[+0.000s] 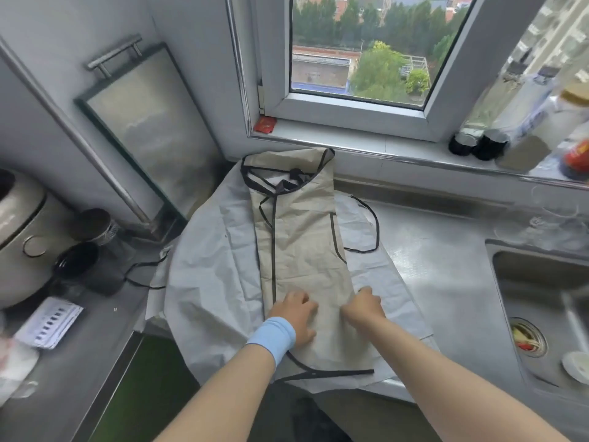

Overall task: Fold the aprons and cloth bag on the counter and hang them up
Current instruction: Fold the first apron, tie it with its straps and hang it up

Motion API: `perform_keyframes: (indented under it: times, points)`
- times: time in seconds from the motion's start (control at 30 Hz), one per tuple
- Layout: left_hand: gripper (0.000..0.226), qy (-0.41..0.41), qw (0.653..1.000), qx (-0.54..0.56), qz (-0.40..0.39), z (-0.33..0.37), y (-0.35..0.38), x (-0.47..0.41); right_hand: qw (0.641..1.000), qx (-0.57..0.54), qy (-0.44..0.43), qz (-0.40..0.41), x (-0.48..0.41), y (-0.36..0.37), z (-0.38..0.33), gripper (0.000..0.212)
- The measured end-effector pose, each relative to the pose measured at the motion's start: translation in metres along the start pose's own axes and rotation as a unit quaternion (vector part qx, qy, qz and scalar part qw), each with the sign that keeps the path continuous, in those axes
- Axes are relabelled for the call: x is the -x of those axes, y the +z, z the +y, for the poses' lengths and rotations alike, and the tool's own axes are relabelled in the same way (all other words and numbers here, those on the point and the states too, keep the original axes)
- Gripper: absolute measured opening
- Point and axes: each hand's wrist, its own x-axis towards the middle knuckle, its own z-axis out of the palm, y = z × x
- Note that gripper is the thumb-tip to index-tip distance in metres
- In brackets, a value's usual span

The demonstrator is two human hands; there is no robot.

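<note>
right now i see the steel counter with a pale grey cloth spread over its corner. on top of that lies the beige apron with dark trim, folded lengthwise into a long strip. my left hand rests flat on its near end, fingers loosely spread. my right hand has its fingers curled, pinching the apron's right edge. a blue wristband sits on the left wrist.

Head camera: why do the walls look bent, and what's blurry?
Head view: the wide lens bows the window frame; its edges smear, blurring the bottles and cooker; the apron at centre is sharp; soft daylight, no hard shadows.
</note>
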Motion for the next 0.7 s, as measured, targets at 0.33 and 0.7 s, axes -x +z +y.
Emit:
perform_keyframes:
  times: [0.33,0.7]
  points:
    - [0.112,-0.009,1.0,0.006,-0.028,0.013,0.022,0.033,0.997,-0.024,-0.05,-0.059,0.028,0.008,0.02,0.017]
    - [0.057,-0.096,0.975,0.149,0.135,0.028,-0.037,0.058,0.893,-0.414,-0.136,-0.111,0.058,-0.047,-0.043,0.06]
